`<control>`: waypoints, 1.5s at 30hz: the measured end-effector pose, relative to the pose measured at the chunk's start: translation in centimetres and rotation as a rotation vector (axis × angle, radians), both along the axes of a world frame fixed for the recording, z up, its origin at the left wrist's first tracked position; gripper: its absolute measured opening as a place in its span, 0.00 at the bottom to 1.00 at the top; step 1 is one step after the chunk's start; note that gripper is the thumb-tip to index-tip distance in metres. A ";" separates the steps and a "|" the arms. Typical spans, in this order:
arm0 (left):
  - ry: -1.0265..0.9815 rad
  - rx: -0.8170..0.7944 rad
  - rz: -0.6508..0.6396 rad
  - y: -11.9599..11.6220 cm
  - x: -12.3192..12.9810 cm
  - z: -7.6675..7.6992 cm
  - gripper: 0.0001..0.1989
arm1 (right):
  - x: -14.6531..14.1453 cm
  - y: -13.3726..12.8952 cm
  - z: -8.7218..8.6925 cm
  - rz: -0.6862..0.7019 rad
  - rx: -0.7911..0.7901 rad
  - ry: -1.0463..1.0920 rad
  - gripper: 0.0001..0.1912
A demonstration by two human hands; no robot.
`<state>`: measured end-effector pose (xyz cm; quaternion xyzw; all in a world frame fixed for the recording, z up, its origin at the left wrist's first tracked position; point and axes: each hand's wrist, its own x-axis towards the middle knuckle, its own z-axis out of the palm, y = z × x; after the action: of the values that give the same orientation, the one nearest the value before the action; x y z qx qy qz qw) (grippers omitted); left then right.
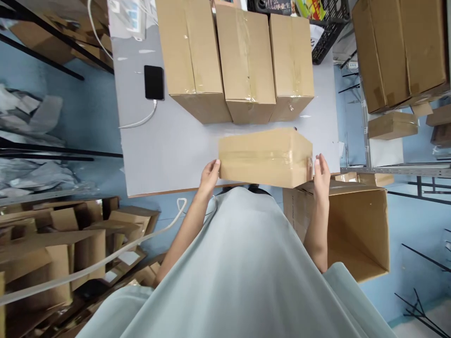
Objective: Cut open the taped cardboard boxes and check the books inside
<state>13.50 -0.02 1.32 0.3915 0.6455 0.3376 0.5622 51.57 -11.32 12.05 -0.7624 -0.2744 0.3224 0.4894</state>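
Touching the left end of the box with its fingertips, the left hand is half curled; whether it grips or only steadies, I cannot tell. The right hand stands open at the other end, fingers up and slightly bent (contact there is hard to make out). The box lies lengthwise along the front edge of the bench, toward the front right corner.

The widest stretch of bench top runs from the left hand to the left edge. A narrower strip separates the box from three cartons ranged side by side toward the back edge, and another reaches the right edge. The phone sits near the left edge, its white cable trailing over that edge. The black crate takes the back right corner. Below the front right corner, a big carton gapes open.
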 end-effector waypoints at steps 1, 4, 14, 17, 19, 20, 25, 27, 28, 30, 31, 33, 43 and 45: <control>-0.038 -0.016 -0.011 -0.2 1.0 0.2 0.38 | -0.2 -0.2 0.7 0.063 0.035 0.009 0.50; -0.105 0.005 -0.002 -0.6 3.1 1.6 0.38 | -1.3 -0.3 2.2 0.216 0.081 0.025 0.42; 0.250 0.224 0.260 -2.6 -3.1 6.7 0.30 | -5.3 4.7 -2.6 0.474 0.059 0.297 0.48; 0.286 0.200 0.300 -3.0 -3.9 6.3 0.29 | -7.8 6.2 -4.6 0.463 0.015 0.292 0.49; 0.279 0.196 0.315 -2.9 -3.9 5.7 0.26 | -8.5 6.8 -5.3 0.446 0.006 0.276 0.49; 0.272 0.197 0.326 -2.9 -3.9 5.5 0.24 | -8.5 6.9 -5.4 0.446 0.008 0.270 0.48; 0.234 0.142 0.378 -2.1 -4.5 5.0 0.15 | -7.9 6.6 -5.2 0.470 0.014 0.253 0.45; 0.213 0.104 0.345 -2.0 -4.7 5.5 0.15 | -7.6 6.1 -5.3 0.469 0.005 0.253 0.43; 0.206 0.105 0.321 -2.0 -4.6 6.0 0.15 | -7.4 5.9 -5.5 0.455 0.001 0.250 0.43; 0.223 0.175 0.268 -2.4 -3.8 7.5 0.18 | -6.3 5.2 -5.9 0.398 -0.005 0.216 0.42; 0.247 0.241 0.235 -2.6 -3.1 8.4 0.20 | -5.5 4.9 -6.1 0.354 -0.007 0.177 0.41; 0.330 0.394 0.105 -3.3 -1.4 10.6 0.23 | -3.3 4.4 -6.2 0.266 -0.021 0.051 0.41; 0.469 0.730 -0.533 -5.1 3.3 16.4 0.36 | 1.4 4.6 -2.1 0.167 -0.155 -0.406 0.42; 0.482 0.689 -0.506 -4.8 2.1 15.7 0.36 | 0.0 4.8 -1.6 0.158 -0.144 -0.422 0.43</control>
<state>15.55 -4.80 17.06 0.7663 0.4927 0.2838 0.2990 51.60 -6.57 10.43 -0.8220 -0.4059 0.2119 0.3387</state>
